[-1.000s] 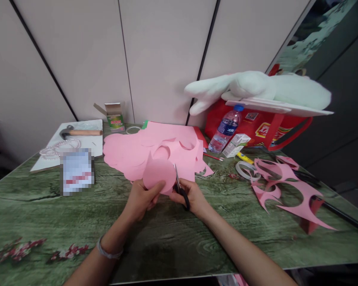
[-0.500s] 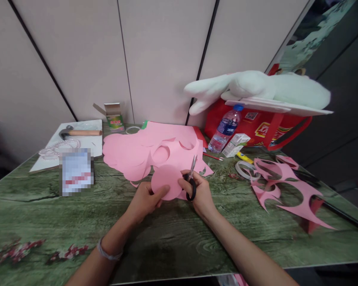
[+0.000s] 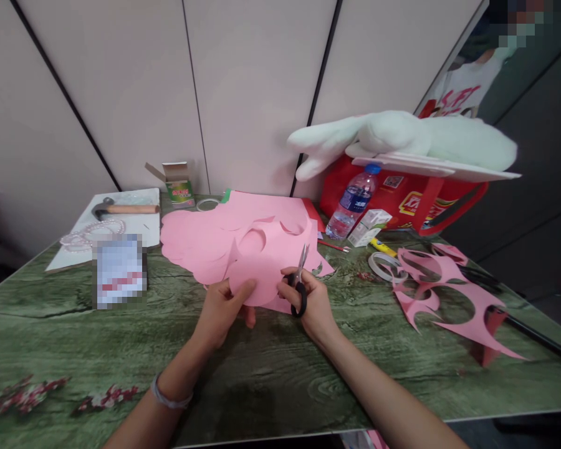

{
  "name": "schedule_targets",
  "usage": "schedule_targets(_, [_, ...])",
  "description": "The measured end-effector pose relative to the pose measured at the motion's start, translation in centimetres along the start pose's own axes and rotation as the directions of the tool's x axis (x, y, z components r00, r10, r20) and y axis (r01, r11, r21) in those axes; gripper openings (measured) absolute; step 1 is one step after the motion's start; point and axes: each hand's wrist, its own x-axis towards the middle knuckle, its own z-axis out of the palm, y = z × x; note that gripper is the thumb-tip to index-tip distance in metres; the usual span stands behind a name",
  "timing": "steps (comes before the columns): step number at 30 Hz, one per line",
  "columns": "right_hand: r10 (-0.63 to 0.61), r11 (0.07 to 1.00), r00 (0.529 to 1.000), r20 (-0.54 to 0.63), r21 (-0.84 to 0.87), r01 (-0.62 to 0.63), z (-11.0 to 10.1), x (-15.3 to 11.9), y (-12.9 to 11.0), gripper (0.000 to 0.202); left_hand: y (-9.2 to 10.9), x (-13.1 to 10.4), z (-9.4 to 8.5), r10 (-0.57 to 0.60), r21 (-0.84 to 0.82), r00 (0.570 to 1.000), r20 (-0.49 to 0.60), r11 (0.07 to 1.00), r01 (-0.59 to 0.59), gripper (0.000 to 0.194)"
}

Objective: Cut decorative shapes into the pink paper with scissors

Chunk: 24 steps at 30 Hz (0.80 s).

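Head view, looking down on green desk (image 3: 75, 337). Left hand (image 3: 222, 308) pinching pink disc (image 3: 257, 274) at its lower left edge, thumb on top, fingers beneath; disc held just above the desk, in front of the pink sheets (image 3: 206, 234). Right hand (image 3: 308, 302) closed through the black loops of scissors (image 3: 300, 280), blades pointing up and away, nearly shut, just right of the disc rim and seemingly clear of the paper.

Judgement on doing the trimming well: feed with the left hand by turning the disc, not by swinging the scissors; short bites near the blade pivot for a smooth curve; left thumb kept back from the cut line; disc held flat so the rim does not buckle.

Containers: red bag (image 3: 402, 199) at the back right, plush toy (image 3: 402, 137) and a white board lying across its mouth, contents hidden. Bottle (image 3: 353, 202) leaning against the bag, blue cap on, appears mostly empty. Small green box (image 3: 180, 184) by the wall, top flap open, inside not visible. White carton (image 3: 369, 227) lying on its side beside the bottle.

Elsewhere: tape roll (image 3: 383, 265), pink offcuts (image 3: 449, 293) at right, hammer (image 3: 121, 209) on a white board at left.
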Motion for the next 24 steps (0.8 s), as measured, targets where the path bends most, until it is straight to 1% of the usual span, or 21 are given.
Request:
schedule_targets(3, [0.012, 1.000, 1.000, 0.025, -0.002, -0.012, 0.0, 0.0, 0.1, 0.035, 0.0, -0.1, 0.1, -0.019, -0.004, 1.000, 0.015, 1.000, 0.019, 0.034])
schedule_targets(5, [0.035, 0.999, 0.997, 0.063, -0.008, -0.034, 0.0, 0.0, 0.0, 0.037, 0.0, -0.1, 0.0, 0.002, -0.004, 1.000, -0.015, 1.000, -0.002, 0.034])
schedule_targets(9, [0.080, 0.995, 0.975, 0.208, -0.079, -0.065, 0.2, -0.3, -0.5, 0.042, 0.1, 0.0, -0.1, 0.062, -0.001, 0.993, -0.102, 0.998, -0.063, 0.035])
schedule_targets(11, [0.077, 0.994, 0.956, 0.283, -0.095, -0.052, 0.3, -0.4, -0.8, 0.041, 0.3, 0.0, -0.1, 0.063, 0.011, 0.991, -0.119, 0.998, -0.062, 0.036])
schedule_targets(14, [0.060, 0.996, 0.933, 0.354, -0.084, -0.032, 0.4, -0.5, -1.0, 0.039, 0.4, 0.0, -0.1, 0.050, 0.049, 0.991, -0.125, 0.998, -0.044, 0.042])
schedule_targets(20, [0.056, 0.997, 0.921, 0.386, -0.063, -0.034, 0.3, -0.5, -0.6, 0.038, 0.4, 0.0, -0.3, 0.032, 0.103, 0.988, -0.149, 0.995, -0.017, 0.047])
schedule_targets(24, [0.081, 0.995, 0.922, 0.380, -0.078, -0.055, 0.2, -0.5, -0.5, 0.042, 0.4, 0.0, -0.5, 0.030, 0.094, 0.987, -0.158, 0.995, -0.015, 0.045])
